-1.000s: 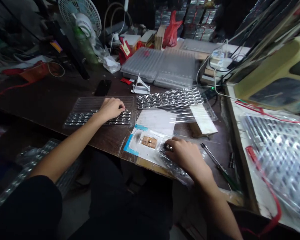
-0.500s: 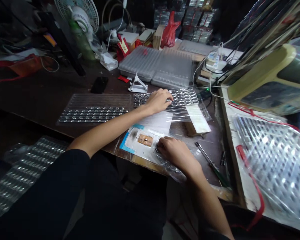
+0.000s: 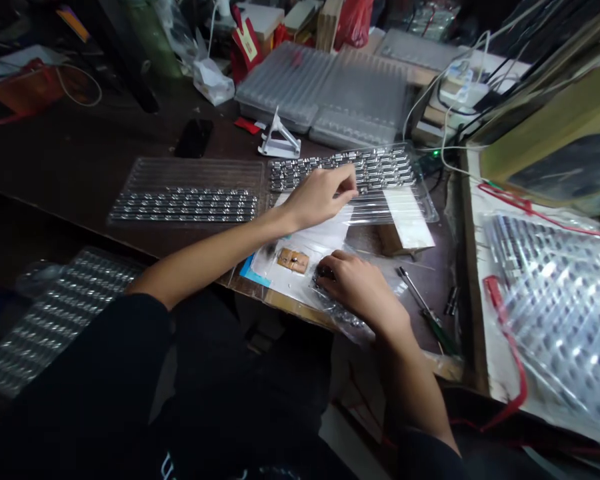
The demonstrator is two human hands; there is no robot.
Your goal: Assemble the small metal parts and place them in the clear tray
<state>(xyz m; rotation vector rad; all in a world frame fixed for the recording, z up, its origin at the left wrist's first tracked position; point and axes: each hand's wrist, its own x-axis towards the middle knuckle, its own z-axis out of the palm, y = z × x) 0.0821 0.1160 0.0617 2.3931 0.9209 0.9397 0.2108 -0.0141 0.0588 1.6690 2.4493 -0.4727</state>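
Note:
My left hand [image 3: 325, 193] is raised at the near edge of a clear tray of shiny metal parts [image 3: 385, 167], thumb and fingertips pinched together; what they hold is too small to name. My right hand [image 3: 353, 283] rests with curled fingers on a plastic bag [image 3: 347, 317] of small dark metal parts at the table's front edge; its fingertips are among these parts. Left of it, a small wooden block [image 3: 293, 261] lies on a white sheet [image 3: 300, 287] with blue tape. Another clear tray [image 3: 185, 205], partly filled with metal parts, lies to the left.
A white-topped block [image 3: 407, 217] props the right tray. A green-handled screwdriver [image 3: 430, 317] lies right of my right hand. Behind stand a white stand [image 3: 280, 139], a dark phone [image 3: 194, 139] and stacked clear trays [image 3: 325, 93]. A ledge on the right bears wrapped metal parts [image 3: 565, 320].
The camera view has shifted, so the table appears higher. My left hand has lifted from the metal parts toward the tray's near side, fingers pinched. My right hand stays at the bag, its fingers shifted slightly.

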